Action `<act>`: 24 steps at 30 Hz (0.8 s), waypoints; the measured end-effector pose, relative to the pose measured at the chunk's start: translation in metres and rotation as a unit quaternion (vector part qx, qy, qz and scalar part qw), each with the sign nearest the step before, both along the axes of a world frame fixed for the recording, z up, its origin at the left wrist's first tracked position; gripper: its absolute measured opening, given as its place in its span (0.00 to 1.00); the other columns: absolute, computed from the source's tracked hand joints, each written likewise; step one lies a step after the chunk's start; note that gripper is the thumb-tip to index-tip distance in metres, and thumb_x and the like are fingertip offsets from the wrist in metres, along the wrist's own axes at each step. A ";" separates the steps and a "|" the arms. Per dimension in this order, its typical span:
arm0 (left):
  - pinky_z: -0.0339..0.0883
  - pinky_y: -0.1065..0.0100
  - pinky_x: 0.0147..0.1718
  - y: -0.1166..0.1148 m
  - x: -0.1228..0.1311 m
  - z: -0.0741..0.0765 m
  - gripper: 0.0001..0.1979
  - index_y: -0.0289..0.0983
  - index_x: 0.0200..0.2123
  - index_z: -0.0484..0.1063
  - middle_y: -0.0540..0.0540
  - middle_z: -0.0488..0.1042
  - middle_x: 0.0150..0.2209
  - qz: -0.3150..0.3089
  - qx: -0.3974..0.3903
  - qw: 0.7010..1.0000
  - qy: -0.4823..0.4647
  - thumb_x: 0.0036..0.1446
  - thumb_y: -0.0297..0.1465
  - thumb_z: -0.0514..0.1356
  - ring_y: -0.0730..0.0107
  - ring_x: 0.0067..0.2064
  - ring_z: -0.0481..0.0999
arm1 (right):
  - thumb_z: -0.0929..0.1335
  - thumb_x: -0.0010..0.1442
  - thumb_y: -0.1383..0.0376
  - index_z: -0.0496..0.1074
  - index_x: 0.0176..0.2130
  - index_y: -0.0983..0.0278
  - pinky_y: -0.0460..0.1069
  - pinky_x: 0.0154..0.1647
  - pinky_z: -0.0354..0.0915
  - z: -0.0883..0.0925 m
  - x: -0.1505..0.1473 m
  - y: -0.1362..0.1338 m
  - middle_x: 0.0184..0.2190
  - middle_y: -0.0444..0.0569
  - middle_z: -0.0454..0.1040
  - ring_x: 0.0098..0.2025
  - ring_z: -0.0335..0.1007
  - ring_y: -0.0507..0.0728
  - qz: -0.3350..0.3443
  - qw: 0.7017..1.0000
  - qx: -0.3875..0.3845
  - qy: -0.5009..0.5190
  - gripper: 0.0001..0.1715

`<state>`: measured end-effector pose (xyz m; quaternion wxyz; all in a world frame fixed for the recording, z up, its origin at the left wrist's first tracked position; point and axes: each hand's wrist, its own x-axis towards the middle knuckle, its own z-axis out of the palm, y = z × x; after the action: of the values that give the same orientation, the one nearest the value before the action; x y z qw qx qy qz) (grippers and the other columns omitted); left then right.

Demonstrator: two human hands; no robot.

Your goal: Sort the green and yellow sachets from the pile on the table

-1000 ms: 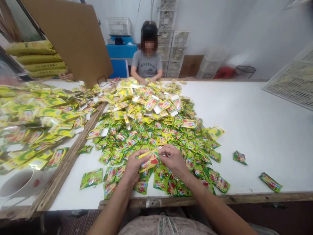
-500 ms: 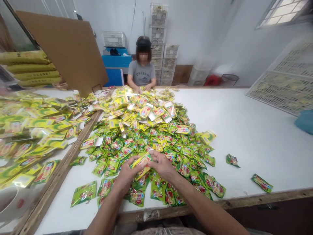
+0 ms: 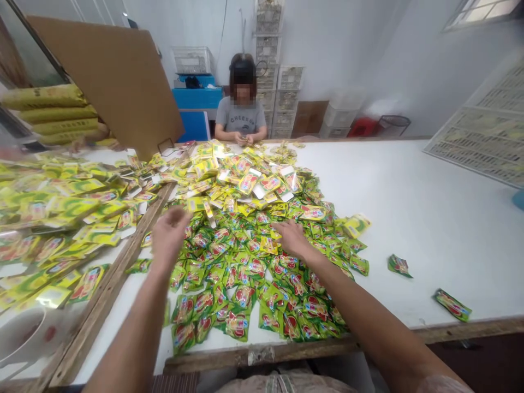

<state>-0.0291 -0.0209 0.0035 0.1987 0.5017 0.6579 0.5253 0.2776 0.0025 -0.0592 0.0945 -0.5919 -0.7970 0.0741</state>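
Around the right hand (image 3: 290, 236), fingers loosely extended, green sachets (image 3: 256, 267) look light, slippery, best edge-pinched; left hand (image 3: 171, 228): hold unclear.

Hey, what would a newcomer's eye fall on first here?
Probably the heap of green packets mid-view on the white table, with yellow boxes piled toward their far side. Then the right hand over the packets and the left hand near their left edge. A person in grey is opposite.
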 end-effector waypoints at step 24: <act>0.52 0.74 0.22 -0.023 0.104 -0.082 0.13 0.36 0.26 0.65 0.54 0.65 0.21 -0.203 -0.139 0.965 -0.093 0.44 0.38 0.63 0.76 0.22 0.62 | 0.71 0.43 0.51 0.65 0.28 0.63 0.49 0.29 0.65 0.004 0.001 -0.067 0.26 0.45 0.70 0.29 0.65 0.55 -0.155 0.828 -0.109 0.528 0.21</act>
<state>0.0751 -0.0442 -0.0780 0.4294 0.5410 0.5874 0.4216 0.2787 -0.0643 -0.0554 0.4465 -0.5845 -0.5101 0.4460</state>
